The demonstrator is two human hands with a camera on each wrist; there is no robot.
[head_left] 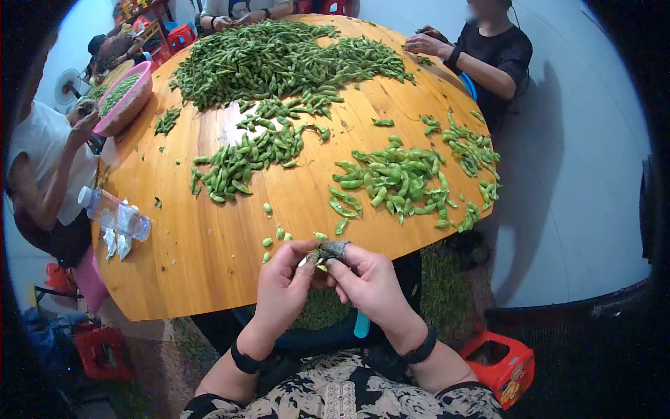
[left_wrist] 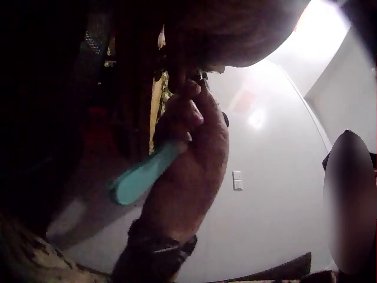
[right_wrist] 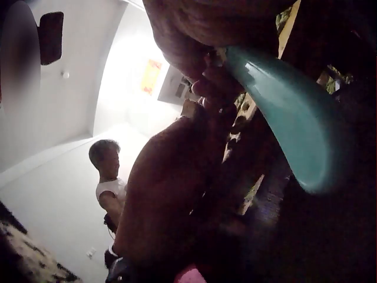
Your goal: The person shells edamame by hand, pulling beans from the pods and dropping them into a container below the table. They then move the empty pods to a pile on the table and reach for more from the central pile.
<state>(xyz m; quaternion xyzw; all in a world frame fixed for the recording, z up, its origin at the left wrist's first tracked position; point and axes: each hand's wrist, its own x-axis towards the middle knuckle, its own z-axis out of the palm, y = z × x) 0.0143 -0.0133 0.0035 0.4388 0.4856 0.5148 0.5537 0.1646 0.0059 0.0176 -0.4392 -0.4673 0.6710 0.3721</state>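
Note:
Near the table's front edge, my left hand point(head_left: 285, 283) and right hand point(head_left: 375, 285) meet fingertip to fingertip. The left thumb and fingers pinch a green soybean pod point(head_left: 322, 267), mostly hidden by the fingers. My right hand grips a tool with a teal handle point(head_left: 361, 325), which sticks out below the palm; its working end is hidden. The handle point(right_wrist: 288, 118) also shows large in the right wrist view. A dark grey wrap point(head_left: 336, 248) covers a right fingertip. Several loose shelled beans point(head_left: 267, 242) lie just beyond the left hand.
On the wooden table point(head_left: 209, 279) lie a big heap of pods point(head_left: 258, 63), a smaller pile point(head_left: 251, 157) and lighter split pods point(head_left: 398, 178). A clear bottle point(head_left: 118, 213) lies at the left beside crumpled tissue point(head_left: 123, 246). Other people sit around. A red stool point(head_left: 499, 366) stands at lower right.

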